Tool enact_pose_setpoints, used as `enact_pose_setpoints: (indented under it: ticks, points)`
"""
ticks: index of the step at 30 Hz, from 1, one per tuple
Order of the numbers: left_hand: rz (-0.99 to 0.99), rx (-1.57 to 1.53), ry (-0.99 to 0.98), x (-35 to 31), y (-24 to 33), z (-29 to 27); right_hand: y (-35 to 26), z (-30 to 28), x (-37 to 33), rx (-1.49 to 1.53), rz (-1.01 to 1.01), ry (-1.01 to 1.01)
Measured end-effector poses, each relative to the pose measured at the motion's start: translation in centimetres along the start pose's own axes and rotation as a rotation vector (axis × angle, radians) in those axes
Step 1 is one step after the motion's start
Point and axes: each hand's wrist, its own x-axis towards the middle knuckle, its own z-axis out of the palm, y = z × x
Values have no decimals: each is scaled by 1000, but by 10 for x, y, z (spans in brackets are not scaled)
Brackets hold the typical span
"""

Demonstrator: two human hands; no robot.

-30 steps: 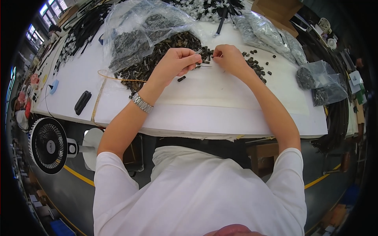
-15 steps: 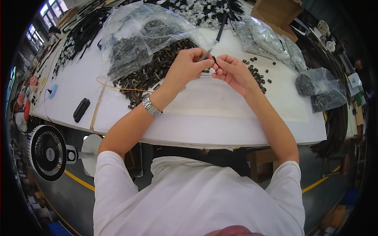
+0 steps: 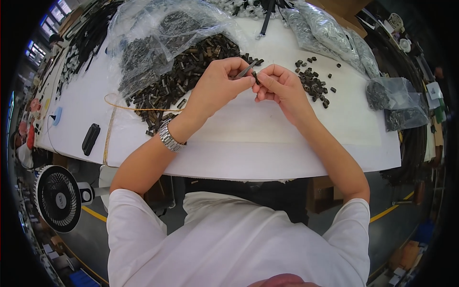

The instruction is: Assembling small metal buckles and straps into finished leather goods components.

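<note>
The left hand (image 3: 224,81) is gripping a tool (image 3: 245,71); the right hand (image 3: 282,88) is tightly pinching a piece (image 3: 256,77) between both hands (likely feeling light and stiff, its sides suiting fingertips).

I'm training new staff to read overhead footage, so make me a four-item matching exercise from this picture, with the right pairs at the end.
Things
1. Small dark piece
2. Wristwatch
3. Fan
4. Oblong case

Places or colours
A. Off the table, toward the picture's lower left
B. Silver-coloured
C. Black, lying on the white tabletop
D. At the fingertips, between the left hand and the right hand

Right pairs: 1-D, 2-B, 3-A, 4-C
</note>
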Motion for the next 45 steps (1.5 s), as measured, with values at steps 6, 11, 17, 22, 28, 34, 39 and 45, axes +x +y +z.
enact_pose_setpoints:
  ticks: [6,11,17,22,28,34,39,45]
  points:
    - [-152,-164,-8,-1,1,3,4,1,1,-116,-135,31]
    - [18,207,96,1,-6,10,1,14,-7,-242,-162,101]
    - [168,376,254,3,-9,19,-7,24,-11,-499,-113,217]
    - [193,403,228,1,-6,19,-11,19,-6,-406,-36,175]
    - [276,424,226,-3,0,15,1,16,0,7,-11,91]
    - [317,360,248,-10,4,7,-3,20,4,0,18,43]
    - [347,377,245,-10,3,9,-7,22,-5,25,4,46]
    - [454,546,273,-10,2,15,0,21,-3,-150,-135,122]
